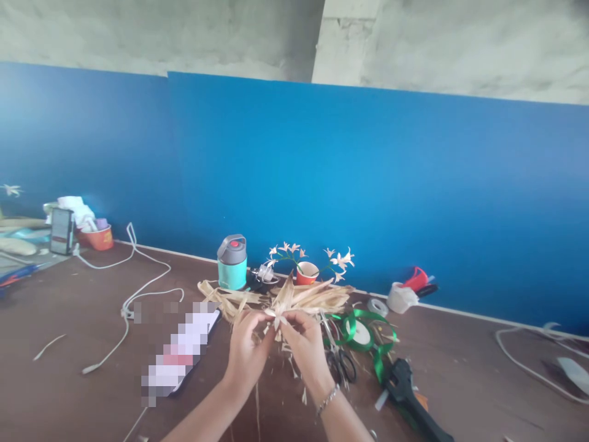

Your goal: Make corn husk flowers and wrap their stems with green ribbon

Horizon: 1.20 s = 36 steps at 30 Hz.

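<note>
Between my two hands is a small pale flower with pointed petals, apparently of dried corn husk (278,313). My left hand (248,345) pinches its left side with thumb and fingertips. From the other side my right hand (304,347), with a bracelet at the wrist, grips it the same way. Dried husks (324,297) lie in a heap just behind the hands, with small cut pieces scattered beneath. Close to the right hand lie scissors with black handles (343,364) and a spool of green ribbon (361,333).
A paper cup (307,274) holding flower stems and a teal bottle (232,273) stand at the back. Left of my hands lies a phone (184,353), with a white cable (150,285) beyond it. At right are a black glue gun (407,390) and a tape roll (378,307).
</note>
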Each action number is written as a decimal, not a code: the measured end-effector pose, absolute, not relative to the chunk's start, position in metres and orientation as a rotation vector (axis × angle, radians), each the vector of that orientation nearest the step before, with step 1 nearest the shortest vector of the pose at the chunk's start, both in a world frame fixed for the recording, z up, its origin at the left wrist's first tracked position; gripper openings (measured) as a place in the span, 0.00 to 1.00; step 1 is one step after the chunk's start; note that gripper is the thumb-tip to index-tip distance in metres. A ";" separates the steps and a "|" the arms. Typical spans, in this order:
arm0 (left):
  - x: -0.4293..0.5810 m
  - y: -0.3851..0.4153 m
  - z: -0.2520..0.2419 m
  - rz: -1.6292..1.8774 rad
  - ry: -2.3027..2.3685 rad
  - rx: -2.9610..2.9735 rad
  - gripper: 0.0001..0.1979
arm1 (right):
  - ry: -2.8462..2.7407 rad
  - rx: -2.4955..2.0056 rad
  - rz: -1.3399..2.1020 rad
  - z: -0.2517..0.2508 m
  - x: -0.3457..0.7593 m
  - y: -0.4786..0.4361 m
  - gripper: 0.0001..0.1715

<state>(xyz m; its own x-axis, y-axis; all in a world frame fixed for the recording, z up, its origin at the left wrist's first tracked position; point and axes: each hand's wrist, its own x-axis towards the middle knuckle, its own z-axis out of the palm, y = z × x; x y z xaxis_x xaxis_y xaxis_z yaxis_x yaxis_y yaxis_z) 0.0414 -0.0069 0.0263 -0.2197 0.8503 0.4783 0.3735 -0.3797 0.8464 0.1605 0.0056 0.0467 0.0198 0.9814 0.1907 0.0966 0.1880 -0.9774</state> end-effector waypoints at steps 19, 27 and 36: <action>0.038 -0.003 0.023 1.566 1.410 1.611 0.02 | -1.469 -1.148 1.018 0.063 0.178 0.010 0.10; 0.043 -0.006 0.028 1.480 1.340 1.688 0.02 | -1.230 -1.097 1.325 0.068 0.176 0.006 0.09; 0.042 -0.006 0.023 1.554 1.440 1.661 0.04 | -1.025 -1.035 1.510 0.069 0.171 0.003 0.11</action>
<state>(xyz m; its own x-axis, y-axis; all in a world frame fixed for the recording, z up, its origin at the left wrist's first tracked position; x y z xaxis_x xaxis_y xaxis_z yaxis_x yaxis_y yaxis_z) 0.0420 -0.0056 0.0231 -0.1772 0.8780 0.4447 0.3763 -0.3571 0.8549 0.1710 0.0029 0.0690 -0.1372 0.9843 -0.1111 -0.2597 -0.1440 -0.9549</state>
